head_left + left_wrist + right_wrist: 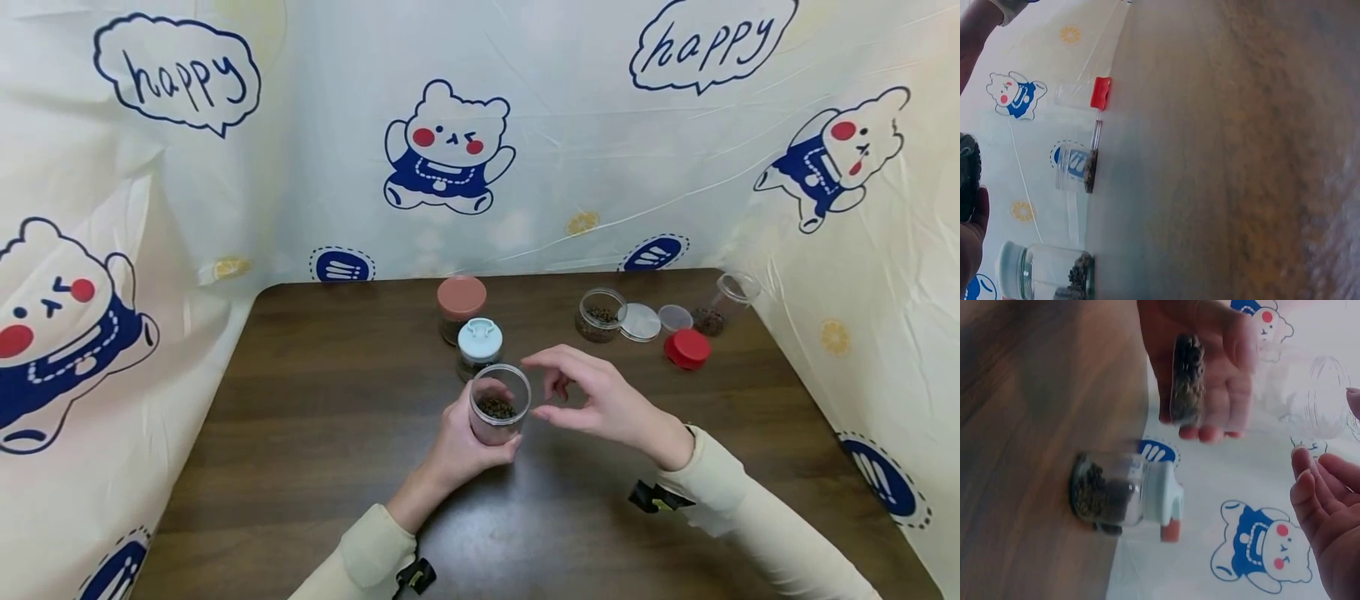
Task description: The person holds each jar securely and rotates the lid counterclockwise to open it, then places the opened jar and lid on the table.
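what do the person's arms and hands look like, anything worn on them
The left sleeve and right sleeve are plain pale cream, long and loose, ending at the wrists. A small black piece shows by the left wrist and another black piece by the right, each with a yellow-green mark. The left hand and right hand wear no gloves.

The jar point(495, 430) you hold looks like glossy, clear plastic, its granules point(497, 407) rough; your tabletop point(300, 417) looks wood-grained with a soft sheen, your sleeves point(772, 517) matt cloth.
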Available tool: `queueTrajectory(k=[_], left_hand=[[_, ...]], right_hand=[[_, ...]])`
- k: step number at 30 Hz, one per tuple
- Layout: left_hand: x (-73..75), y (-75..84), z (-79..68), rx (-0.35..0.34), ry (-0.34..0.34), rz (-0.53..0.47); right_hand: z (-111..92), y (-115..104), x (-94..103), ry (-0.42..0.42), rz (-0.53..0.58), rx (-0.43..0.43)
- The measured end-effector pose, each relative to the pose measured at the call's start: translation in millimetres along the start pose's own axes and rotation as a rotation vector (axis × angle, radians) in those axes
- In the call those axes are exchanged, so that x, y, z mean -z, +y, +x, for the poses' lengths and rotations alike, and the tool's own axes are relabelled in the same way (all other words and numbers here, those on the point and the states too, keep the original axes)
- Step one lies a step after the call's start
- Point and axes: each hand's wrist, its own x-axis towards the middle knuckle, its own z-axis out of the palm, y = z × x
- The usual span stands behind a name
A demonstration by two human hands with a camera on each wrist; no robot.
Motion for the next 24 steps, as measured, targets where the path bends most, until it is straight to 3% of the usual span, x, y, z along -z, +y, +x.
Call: queueTrajectory(k=[9, 24], left_hand=[[-0.7, -2.5, -1.0, -0.025, 0.004, 0.021], [-3.1, -1.7, -1.9, -0.005, -0.016, 0.04]], right_hand=[[5, -3, -11.4, -0.025, 0.087, -0.028], [8, -7, -20.4, -0.007, 0.042, -0.062]])
